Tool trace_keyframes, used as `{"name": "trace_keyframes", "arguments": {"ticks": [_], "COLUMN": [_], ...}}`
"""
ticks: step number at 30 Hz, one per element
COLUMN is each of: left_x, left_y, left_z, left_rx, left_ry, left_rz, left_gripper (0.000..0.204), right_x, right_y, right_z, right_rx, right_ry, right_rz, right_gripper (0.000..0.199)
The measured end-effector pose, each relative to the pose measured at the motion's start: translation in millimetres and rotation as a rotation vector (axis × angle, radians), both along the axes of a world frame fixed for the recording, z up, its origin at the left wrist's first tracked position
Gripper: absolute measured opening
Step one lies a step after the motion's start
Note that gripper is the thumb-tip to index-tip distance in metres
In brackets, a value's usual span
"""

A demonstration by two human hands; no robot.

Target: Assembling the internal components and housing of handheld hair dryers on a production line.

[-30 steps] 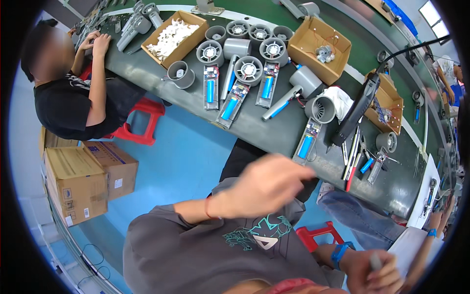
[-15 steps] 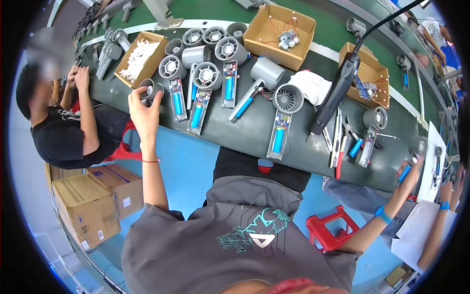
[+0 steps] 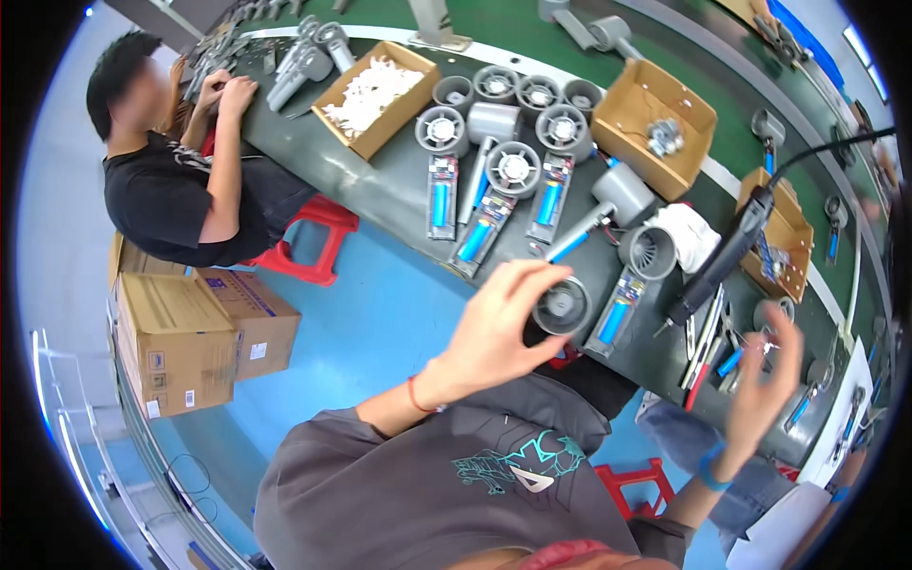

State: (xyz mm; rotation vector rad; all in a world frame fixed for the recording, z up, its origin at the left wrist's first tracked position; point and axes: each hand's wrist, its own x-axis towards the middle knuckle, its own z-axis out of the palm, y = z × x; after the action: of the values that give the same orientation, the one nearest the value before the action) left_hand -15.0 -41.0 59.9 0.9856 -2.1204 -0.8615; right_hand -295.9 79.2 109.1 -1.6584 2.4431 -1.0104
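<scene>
Mid-frame, the left hand (image 3: pixel 489 334) clamps a grey housing (image 3: pixel 562 306) at its right, open end facing upward; the right hand (image 3: pixel 762 391), fingers apart, hovers lower right.

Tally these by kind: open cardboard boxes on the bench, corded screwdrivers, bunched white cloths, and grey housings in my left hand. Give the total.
Open cardboard boxes: 3
Black corded screwdriver: 1
Bunched white cloth: 1
Grey cylindrical housing in the left hand: 1
Total: 6
</scene>
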Motion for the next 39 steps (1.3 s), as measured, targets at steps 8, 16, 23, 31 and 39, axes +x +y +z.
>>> {"name": "trace_keyframes", "arguments": {"ticks": [8, 16, 23, 31, 39], "left_x": [9.5, 72.3, 94.4, 96.1, 110.2], "left_y": [-10.3, -43.0, -67.6, -86.7, -122.8], "left_z": [4.9, 5.9, 10.3, -8.9, -25.3], "left_rx": [0.192, 0.399, 0.723, 0.818, 0.037], "left_ry": [0.273, 0.54, 1.119, 1.089, 0.352], "left_rz": [-0.072, -0.001, 0.224, 0.156, 0.538], "left_gripper": [0.061, 0.07, 0.074, 0.086, 0.068], "right_x": [86.2, 91.9, 89.8, 104.5, 117.2], "right_y": [-102.4, -97.2, -100.7, -102.0, -154.3], "right_z": [-21.1, -14.5, -25.3, -24.7, 4.5], "right_rx": [0.189, 0.272, 0.286, 0.208, 0.183], "right_ry": [0.224, 0.043, -0.051, -0.03, 0.122], "right_rz": [0.182, 0.264, 0.203, 0.024, 0.246], "right_gripper": [0.06, 0.051, 0.056, 0.057, 0.05]}}
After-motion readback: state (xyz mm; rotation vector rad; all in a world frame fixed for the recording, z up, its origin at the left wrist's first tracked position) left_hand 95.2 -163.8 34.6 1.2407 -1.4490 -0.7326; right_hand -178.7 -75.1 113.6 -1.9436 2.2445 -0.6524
